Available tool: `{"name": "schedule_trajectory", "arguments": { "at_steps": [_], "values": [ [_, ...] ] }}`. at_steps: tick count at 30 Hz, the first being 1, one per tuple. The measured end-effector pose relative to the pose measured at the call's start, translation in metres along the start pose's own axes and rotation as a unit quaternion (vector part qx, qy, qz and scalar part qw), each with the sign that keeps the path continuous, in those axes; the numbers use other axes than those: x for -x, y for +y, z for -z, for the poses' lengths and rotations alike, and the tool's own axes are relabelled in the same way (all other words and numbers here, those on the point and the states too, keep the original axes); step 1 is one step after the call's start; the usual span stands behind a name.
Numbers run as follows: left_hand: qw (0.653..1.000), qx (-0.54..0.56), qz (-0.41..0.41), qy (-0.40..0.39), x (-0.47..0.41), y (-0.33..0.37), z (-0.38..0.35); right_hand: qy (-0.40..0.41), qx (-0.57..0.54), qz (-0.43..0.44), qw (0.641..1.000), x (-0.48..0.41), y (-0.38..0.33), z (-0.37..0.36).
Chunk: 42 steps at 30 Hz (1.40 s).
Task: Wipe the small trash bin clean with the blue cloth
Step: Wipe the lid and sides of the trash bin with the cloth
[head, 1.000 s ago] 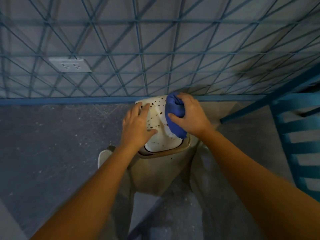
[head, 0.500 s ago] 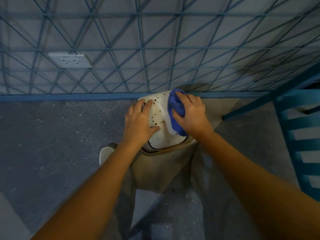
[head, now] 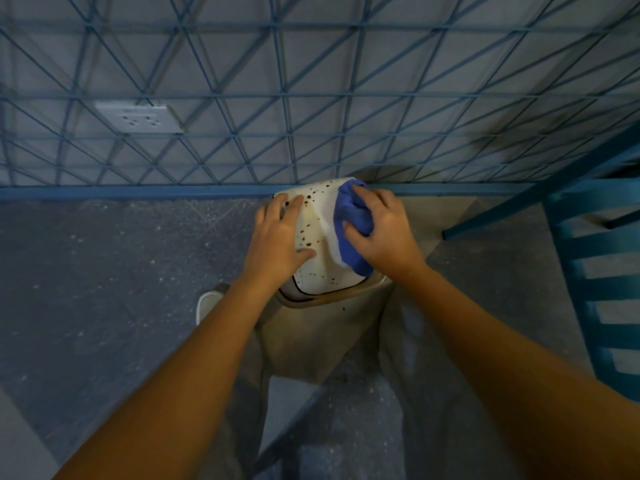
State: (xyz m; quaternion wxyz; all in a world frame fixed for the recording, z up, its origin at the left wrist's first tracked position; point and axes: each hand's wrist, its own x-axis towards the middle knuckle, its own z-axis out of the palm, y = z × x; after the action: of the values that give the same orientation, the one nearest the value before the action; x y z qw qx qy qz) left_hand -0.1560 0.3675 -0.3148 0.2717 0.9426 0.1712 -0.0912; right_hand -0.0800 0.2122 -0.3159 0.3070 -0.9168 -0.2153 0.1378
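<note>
Smooth plastic bin lid (head: 317, 244) — brown-speckled, soft crumpled blue cloth (head: 350, 220), rough speckled floor (head: 104, 271)

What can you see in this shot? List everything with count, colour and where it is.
small trash bin: one, white lid with brown spots and a tan body, on the floor against the wall, centre
blue cloth: one, blue, bunched on the right side of the bin lid
wire grid: one, blue, covering the grey wall
wall socket: one, white, on the wall behind the grid, upper left
rail: one, blue, along the foot of the wall
slatted frame: one, blue, far right
floor: grey, speckled
left hand: one, fingers flat on the left side of the lid
right hand: one, grips the cloth against the lid
</note>
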Motion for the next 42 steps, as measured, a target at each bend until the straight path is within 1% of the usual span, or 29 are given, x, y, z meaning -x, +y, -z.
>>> {"name": "schedule_trajectory", "arguments": {
  "at_steps": [2, 5, 11, 16, 18, 21, 24, 26, 28, 30, 32, 35, 38, 40, 42],
  "values": [
    [1.0, 0.002, -0.003, -0.005, -0.002, -0.002, 0.002, 0.006, -0.018, -0.026, 0.999, -0.002, 0.0, 0.001],
    [1.0, 0.005, -0.006, -0.014, -0.003, -0.005, 0.006, 0.006, -0.015, -0.028, 0.999, 0.004, -0.003, -0.005],
    [1.0, 0.004, -0.013, -0.015, -0.002, -0.007, 0.006, -0.001, 0.024, 0.033, 0.999, 0.011, -0.002, -0.014],
    [1.0, 0.005, -0.013, -0.014, -0.002, -0.006, 0.006, 0.035, 0.005, -0.008, 0.999, 0.007, -0.004, -0.012],
    [1.0, 0.005, -0.013, -0.015, -0.002, -0.006, 0.006, 0.041, 0.019, 0.018, 0.999, 0.015, -0.007, -0.019],
    [1.0, 0.005, -0.014, -0.015, -0.002, -0.006, 0.006, 0.02, 0.056, 0.071, 0.996, 0.031, -0.005, -0.028],
    [1.0, 0.003, -0.017, -0.015, -0.003, -0.006, 0.006, 0.019, 0.067, 0.09, 0.993, 0.03, 0.001, -0.027],
    [1.0, 0.008, -0.014, -0.016, -0.002, -0.006, 0.006, 0.045, 0.051, 0.067, 0.995, 0.024, 0.004, -0.023],
    [1.0, 0.01, -0.01, -0.016, -0.002, -0.005, 0.006, 0.07, 0.019, 0.022, 0.997, 0.02, 0.006, -0.019],
    [1.0, 0.008, -0.008, -0.016, -0.002, -0.005, 0.006, 0.08, 0.008, -0.006, 0.997, 0.023, 0.005, -0.019],
    [1.0, 0.006, -0.007, -0.015, -0.002, -0.006, 0.006, 0.073, 0.038, -0.001, 0.997, 0.032, 0.003, -0.026],
    [1.0, 0.001, -0.008, -0.013, -0.003, -0.006, 0.006, 0.026, 0.079, 0.018, 0.996, 0.046, 0.0, -0.036],
    [1.0, 0.0, -0.008, -0.01, -0.003, -0.006, 0.005, 0.014, 0.095, 0.042, 0.995, 0.046, 0.001, -0.032],
    [1.0, 0.0, -0.006, -0.012, -0.003, -0.005, 0.005, 0.016, 0.064, 0.006, 0.998, 0.04, 0.002, -0.026],
    [1.0, 0.003, -0.004, -0.016, -0.003, -0.005, 0.004, 0.06, 0.023, -0.039, 0.997, 0.033, 0.004, -0.021]
  ]
}}
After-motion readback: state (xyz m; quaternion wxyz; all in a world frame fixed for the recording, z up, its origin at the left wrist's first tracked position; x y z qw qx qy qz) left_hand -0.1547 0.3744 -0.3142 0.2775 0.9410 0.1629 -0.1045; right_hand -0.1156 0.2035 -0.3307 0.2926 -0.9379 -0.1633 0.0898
